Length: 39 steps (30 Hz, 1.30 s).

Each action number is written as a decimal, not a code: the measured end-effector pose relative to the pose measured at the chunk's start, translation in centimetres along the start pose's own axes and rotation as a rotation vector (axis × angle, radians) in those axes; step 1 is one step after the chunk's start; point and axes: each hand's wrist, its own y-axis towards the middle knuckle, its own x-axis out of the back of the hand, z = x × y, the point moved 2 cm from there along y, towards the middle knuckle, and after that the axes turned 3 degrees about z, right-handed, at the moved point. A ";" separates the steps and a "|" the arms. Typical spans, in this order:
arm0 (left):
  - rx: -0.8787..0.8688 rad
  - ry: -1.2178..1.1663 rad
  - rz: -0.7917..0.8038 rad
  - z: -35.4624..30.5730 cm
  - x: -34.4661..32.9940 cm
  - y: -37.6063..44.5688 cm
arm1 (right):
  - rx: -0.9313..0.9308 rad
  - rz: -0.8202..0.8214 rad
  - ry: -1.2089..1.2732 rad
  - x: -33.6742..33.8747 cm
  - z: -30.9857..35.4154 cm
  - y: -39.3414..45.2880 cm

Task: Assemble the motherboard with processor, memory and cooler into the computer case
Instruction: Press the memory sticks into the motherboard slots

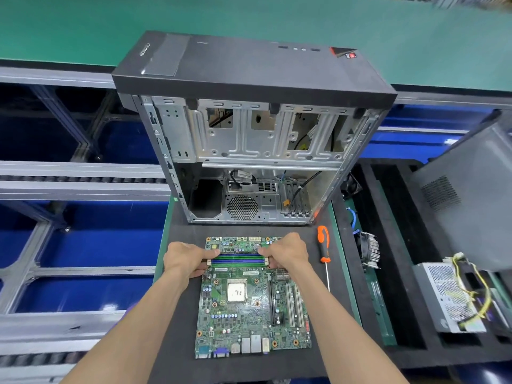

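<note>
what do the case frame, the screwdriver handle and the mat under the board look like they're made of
Case frame: bare stamped sheet metal, likely steel, dull silver with pressed ribs.
Screwdriver handle: probably moulded plastic or rubber, orange and black.
Mat: seems dark foam or rubber, matte.

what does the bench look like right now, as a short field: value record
motherboard: flat on the dark mat, outside the case
processor: seated in its socket, no cooler on it
memory slots: green and blue, both hands at their ends
left hand: fingers at the left end of the slots
right hand: fingers at the right end
computer case: open side facing the camera, no board inside
screwdriver: orange handle, lying right of the board, untouched
</note>
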 end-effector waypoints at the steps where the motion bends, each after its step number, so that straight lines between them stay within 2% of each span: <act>1: 0.002 0.006 0.006 -0.1 0.0 0.0 | 0.000 -0.016 -0.001 -0.1 0.1 0.0; 6: -0.016 0.059 0.006 -0.1 -0.1 0.0 | -0.003 -0.085 -0.018 -0.6 0.3 0.0; 16: -0.186 0.195 0.018 0.2 -0.2 -0.4 | 0.037 -0.050 -0.039 -0.3 0.2 -0.4; 21: -0.316 0.440 -0.089 0.1 -0.6 -1.1 | 0.094 -0.064 -0.033 -0.3 0.0 -1.0; 25: -0.535 0.649 -0.163 -0.8 -1.9 -2.2 | 0.169 -0.095 -0.061 -0.1 -0.5 -1.4; 30: -0.743 0.846 -0.139 -0.8 -4.1 -2.6 | 0.269 -0.086 -0.054 -0.4 -1.8 -1.4; 39: -0.892 0.917 -0.012 -1.2 -7.5 -3.2 | 0.364 -0.115 0.014 -0.4 -3.4 -1.4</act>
